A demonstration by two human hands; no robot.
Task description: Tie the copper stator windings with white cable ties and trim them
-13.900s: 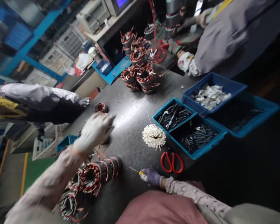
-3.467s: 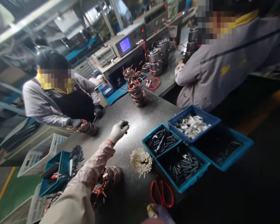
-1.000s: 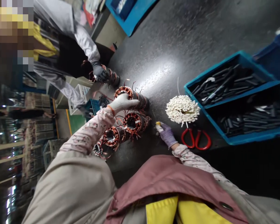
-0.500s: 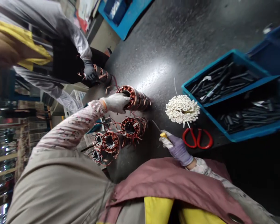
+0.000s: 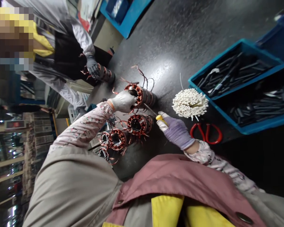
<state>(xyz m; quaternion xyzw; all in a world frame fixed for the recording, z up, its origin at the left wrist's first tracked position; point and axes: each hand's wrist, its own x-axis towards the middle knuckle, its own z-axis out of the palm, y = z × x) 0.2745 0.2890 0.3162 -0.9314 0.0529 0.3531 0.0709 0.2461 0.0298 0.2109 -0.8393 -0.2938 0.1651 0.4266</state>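
Left grip point(image 5: 122, 101) on stator point(image 5: 144, 97), right grip point(image 5: 176, 132) holding pick point(image 5: 161, 118)

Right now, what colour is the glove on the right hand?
Purple glove, clearest in the head view.

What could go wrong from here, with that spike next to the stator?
Two risks. The pointed metal tool in the right hand aims toward the stator under the left hand, so a slip might nick the copper windings or jab the glove. The loose copper leads rising from that stator might also snag on the tool or get bent.
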